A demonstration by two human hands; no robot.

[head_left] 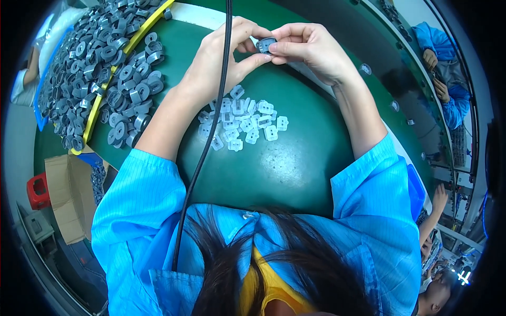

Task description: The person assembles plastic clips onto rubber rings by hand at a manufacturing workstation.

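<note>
Between both hands, at the far middle of the green table, is a small grey plastic housing [265, 45]. My left hand [221, 55] pinches its left side with thumb and fingertips. On the other side my right hand [308, 51] grips it, thumb on its front face. Fingers cover part of the piece. Nearer to me lies a loose cluster of small translucent white plastic parts [230, 125] with holes in them. To the left, a large heap of grey ring-shaped plastic parts [84, 63] spreads out, some spilling past a yellow strip [100, 100] toward my left forearm.
A black cable [211, 131] hangs down across the view by my left forearm. A conveyor [379, 68] with small pieces runs beyond the table on the right. A person in blue [445, 73] sits across it. At lower left stand a cardboard box [68, 195] and a red container [38, 191].
</note>
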